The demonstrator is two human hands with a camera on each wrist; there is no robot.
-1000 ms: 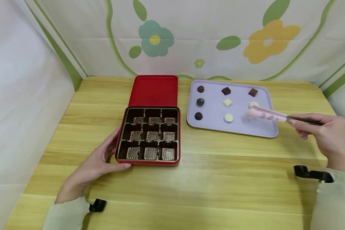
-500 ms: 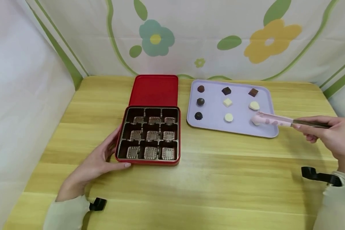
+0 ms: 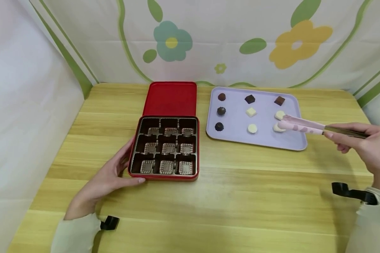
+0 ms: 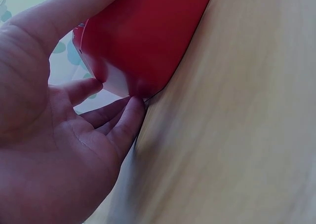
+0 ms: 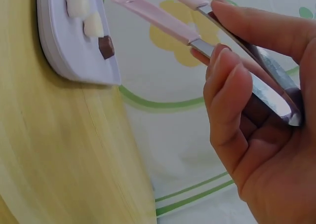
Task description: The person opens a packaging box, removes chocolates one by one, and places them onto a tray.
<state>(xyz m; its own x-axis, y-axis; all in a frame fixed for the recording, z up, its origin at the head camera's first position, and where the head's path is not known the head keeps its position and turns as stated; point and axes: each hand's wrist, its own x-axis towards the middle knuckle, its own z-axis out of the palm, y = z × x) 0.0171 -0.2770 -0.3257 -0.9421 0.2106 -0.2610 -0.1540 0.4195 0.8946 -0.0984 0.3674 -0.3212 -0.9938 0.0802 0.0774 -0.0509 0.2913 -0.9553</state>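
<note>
My left hand (image 3: 106, 179) grips the near left corner of a red tin box (image 3: 164, 178), thumb along the front, fingers at the left side; the left wrist view shows fingertips against the red wall (image 4: 143, 31). Inside the box, a brown divided insert (image 3: 167, 151) has bare compartments. My right hand (image 3: 372, 144) holds pink-tipped metal tongs (image 3: 305, 128), whose two arms stand apart in the right wrist view. The tong tips are over the right part of a lilac tray (image 3: 235, 135), overlapping a white chocolate (image 3: 278, 129) and close to another white chocolate (image 3: 279, 114).
A red lid (image 3: 171, 98) lies behind the box. Several chocolates stand in rows on the tray, among them a dark round one (image 3: 219, 127), a white round one (image 3: 252, 128) and a brown square one (image 3: 279, 101). A flowered cloth (image 3: 209, 35) hangs behind the wooden table (image 3: 234, 207).
The tongs went from the middle white chocolate on the tray's right side toward the front one, then slightly back, uncovering part of the front one. My left hand stayed on the box.
</note>
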